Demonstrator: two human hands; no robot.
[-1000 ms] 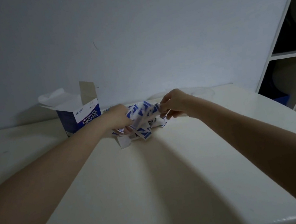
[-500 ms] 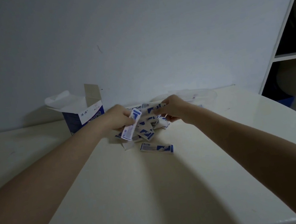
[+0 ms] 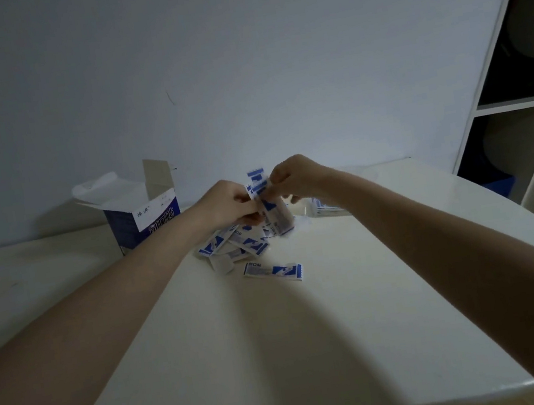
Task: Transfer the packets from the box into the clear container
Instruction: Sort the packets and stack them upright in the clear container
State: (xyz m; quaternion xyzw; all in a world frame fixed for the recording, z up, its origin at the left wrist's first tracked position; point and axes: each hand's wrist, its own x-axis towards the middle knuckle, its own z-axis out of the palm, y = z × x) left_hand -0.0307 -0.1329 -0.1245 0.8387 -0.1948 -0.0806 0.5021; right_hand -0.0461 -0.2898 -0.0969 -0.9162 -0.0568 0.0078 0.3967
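Both hands have come up off the heap since half a second ago, lifting a small bunch of packets clear of the table, where earlier they were down among the pile. Left hand and right hand each pinch this bunch with curled fingers, holding it nearly upright between them (it is motion-blurred, so I cannot count the packets in it).

Below the hands, a loose pile of packets lies on the table, and 1 stray packet rests apart, nearer the camera. At left stands the blue and white box, flaps open; whether anything remains inside cannot be seen. Behind the right forearm sits the clear container, near the pile, its outline faint in the dim light; something pale with blue print shows there, though I cannot tell if it lies inside.

As a judgement, emptying the box looks largely done, while filling the container has barely begun: the held bunch, the pile and the stray are all left to move.
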